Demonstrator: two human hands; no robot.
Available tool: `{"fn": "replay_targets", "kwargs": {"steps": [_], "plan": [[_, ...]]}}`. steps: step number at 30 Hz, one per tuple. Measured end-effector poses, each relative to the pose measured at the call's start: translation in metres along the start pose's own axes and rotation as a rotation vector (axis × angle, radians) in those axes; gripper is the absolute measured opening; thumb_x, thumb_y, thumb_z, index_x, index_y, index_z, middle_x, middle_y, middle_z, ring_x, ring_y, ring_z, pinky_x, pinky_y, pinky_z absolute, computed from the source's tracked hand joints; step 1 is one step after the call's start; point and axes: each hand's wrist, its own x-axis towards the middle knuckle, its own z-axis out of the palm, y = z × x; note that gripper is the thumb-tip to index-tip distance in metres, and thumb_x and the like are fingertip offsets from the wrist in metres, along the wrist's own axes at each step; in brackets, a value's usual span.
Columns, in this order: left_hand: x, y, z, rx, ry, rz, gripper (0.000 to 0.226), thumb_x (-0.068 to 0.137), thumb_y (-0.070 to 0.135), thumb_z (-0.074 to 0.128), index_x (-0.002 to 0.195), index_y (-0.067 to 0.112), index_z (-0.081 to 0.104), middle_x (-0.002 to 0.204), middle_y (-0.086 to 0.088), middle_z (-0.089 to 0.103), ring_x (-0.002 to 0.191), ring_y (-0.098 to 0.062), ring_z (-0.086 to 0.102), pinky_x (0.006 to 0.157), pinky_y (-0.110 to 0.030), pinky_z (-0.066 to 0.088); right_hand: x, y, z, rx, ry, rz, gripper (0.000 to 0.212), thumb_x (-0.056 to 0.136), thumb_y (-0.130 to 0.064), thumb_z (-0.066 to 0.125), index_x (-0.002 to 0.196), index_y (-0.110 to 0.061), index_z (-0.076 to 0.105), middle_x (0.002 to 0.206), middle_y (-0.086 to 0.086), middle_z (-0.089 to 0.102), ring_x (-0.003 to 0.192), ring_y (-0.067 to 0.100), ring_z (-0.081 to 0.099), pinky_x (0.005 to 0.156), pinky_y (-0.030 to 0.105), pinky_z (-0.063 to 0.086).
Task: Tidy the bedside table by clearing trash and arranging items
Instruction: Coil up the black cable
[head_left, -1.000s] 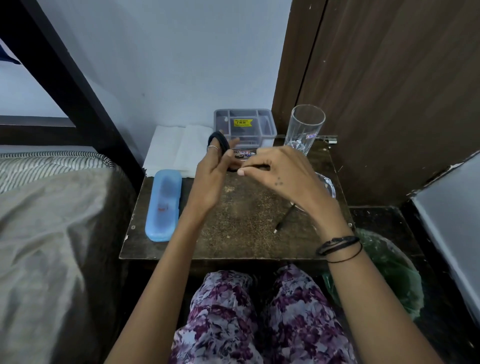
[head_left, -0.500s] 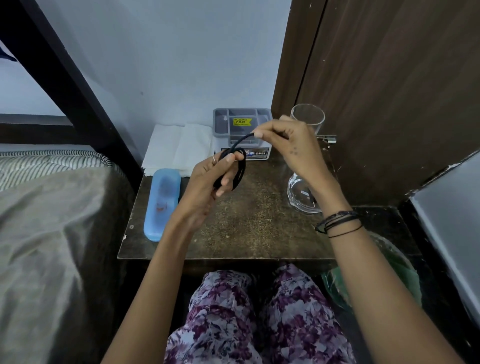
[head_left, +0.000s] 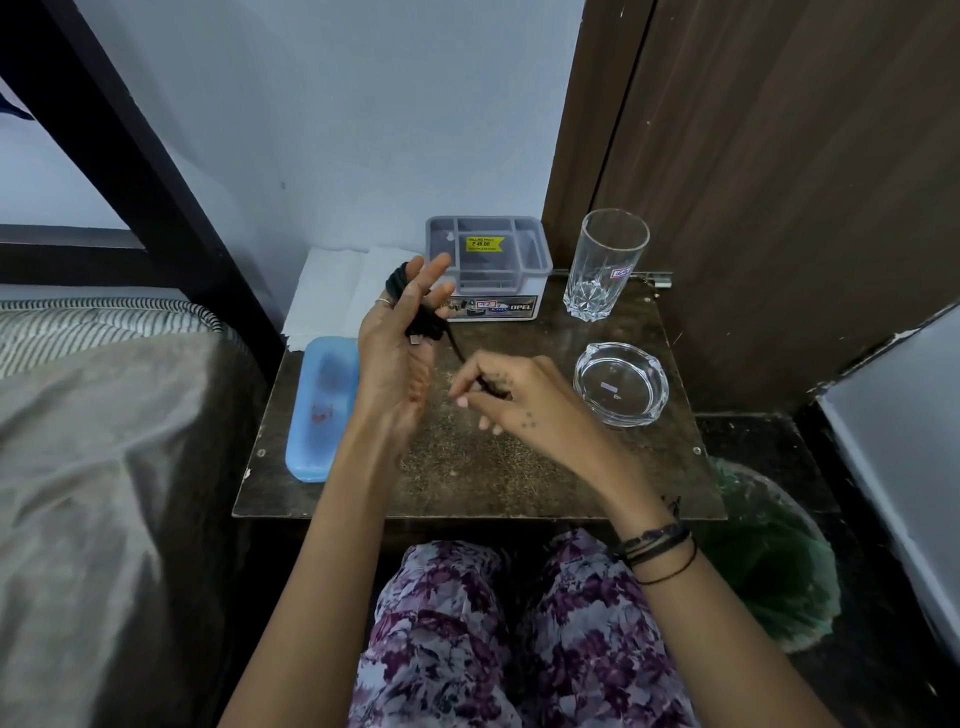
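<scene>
A black cable is wound in loops around the fingers of my left hand, which is raised above the dark wooden bedside table. A small metal plug end shows against that palm. The cable's free end runs down to my right hand, which pinches it low over the tabletop. A blue plastic case lies along the table's left edge. A grey compartment organiser stands at the back, with white paper to its left.
A tall empty glass stands at the back right and a glass ashtray sits in front of it. A green-lined bin is on the floor at the right. A bed borders the left; a brown door is behind.
My right hand has come down from near the glass to the tabletop, pulling the cable's end with it. My left hand has turned upright with more loops around its fingers.
</scene>
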Motion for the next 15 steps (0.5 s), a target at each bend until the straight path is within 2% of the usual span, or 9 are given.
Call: {"fn": "replay_targets", "kwargs": {"steps": [3, 6, 9, 10, 12, 14, 15], "plan": [[0.005, 0.002, -0.003, 0.236, 0.047, 0.045, 0.021, 0.093, 0.006, 0.048, 0.113, 0.01, 0.049, 0.098, 0.005, 0.071, 0.087, -0.002, 0.068, 0.075, -0.013, 0.051, -0.004, -0.01, -0.006, -0.051, -0.02, 0.016, 0.014, 0.089, -0.02, 0.059, 0.098, -0.026, 0.068, 0.076, -0.016, 0.067, 0.065, 0.022, 0.068, 0.064, 0.043, 0.058], [0.003, -0.005, -0.004, 0.456, -0.001, 0.033, 0.02, 0.09, 0.008, 0.053, 0.102, 0.023, 0.056, 0.11, 0.005, 0.063, 0.093, 0.0, 0.061, 0.089, -0.019, 0.045, -0.001, -0.023, -0.016, -0.063, -0.004, -0.018, 0.014, 0.087, -0.023, 0.061, 0.095, -0.031, 0.069, 0.078, -0.008, 0.07, 0.062, 0.013, 0.063, 0.062, 0.035, 0.056], [0.001, -0.013, -0.004, 0.48, -0.009, 0.016, 0.02, 0.091, 0.012, 0.054, 0.104, 0.027, 0.057, 0.122, 0.003, 0.058, 0.109, -0.005, 0.057, 0.097, -0.022, 0.039, 0.002, -0.034, -0.023, -0.061, -0.084, -0.038, 0.014, 0.083, -0.024, 0.065, 0.094, -0.032, 0.068, 0.08, -0.006, 0.069, 0.069, 0.009, 0.062, 0.072, 0.035, 0.056], [0.002, -0.014, -0.005, 0.457, -0.002, 0.016, 0.02, 0.092, 0.012, 0.052, 0.106, 0.026, 0.055, 0.123, 0.003, 0.057, 0.109, -0.006, 0.058, 0.096, -0.022, 0.04, 0.002, -0.036, -0.024, -0.068, -0.133, -0.044, 0.015, 0.083, -0.023, 0.066, 0.096, -0.031, 0.068, 0.083, -0.006, 0.069, 0.07, 0.008, 0.061, 0.074, 0.035, 0.055], [0.003, -0.014, -0.008, 0.452, -0.012, 0.019, 0.019, 0.097, 0.011, 0.043, 0.107, 0.025, 0.05, 0.115, 0.002, 0.059, 0.096, -0.007, 0.064, 0.086, -0.022, 0.047, 0.0, -0.04, -0.024, -0.053, -0.197, -0.059, 0.021, 0.081, -0.02, 0.068, 0.1, -0.026, 0.065, 0.089, -0.008, 0.065, 0.076, 0.008, 0.06, 0.076, 0.031, 0.053], [0.0, -0.011, -0.01, 0.559, -0.051, 0.014, 0.015, 0.098, 0.013, 0.039, 0.108, 0.015, 0.05, 0.099, -0.009, 0.061, 0.074, -0.013, 0.062, 0.068, -0.022, 0.05, 0.0, -0.04, -0.028, 0.027, -0.212, -0.055, 0.029, 0.08, -0.013, 0.069, 0.108, -0.019, 0.061, 0.092, -0.009, 0.059, 0.082, 0.007, 0.059, 0.075, 0.016, 0.05], [-0.002, -0.01, -0.01, 0.621, -0.064, 0.007, 0.015, 0.097, 0.014, 0.04, 0.106, 0.012, 0.051, 0.093, -0.013, 0.058, 0.068, -0.016, 0.058, 0.063, -0.024, 0.048, 0.001, -0.04, -0.031, 0.072, -0.213, -0.053, 0.033, 0.08, -0.009, 0.069, 0.111, -0.016, 0.059, 0.094, -0.01, 0.057, 0.083, 0.005, 0.057, 0.074, 0.011, 0.048]]}}
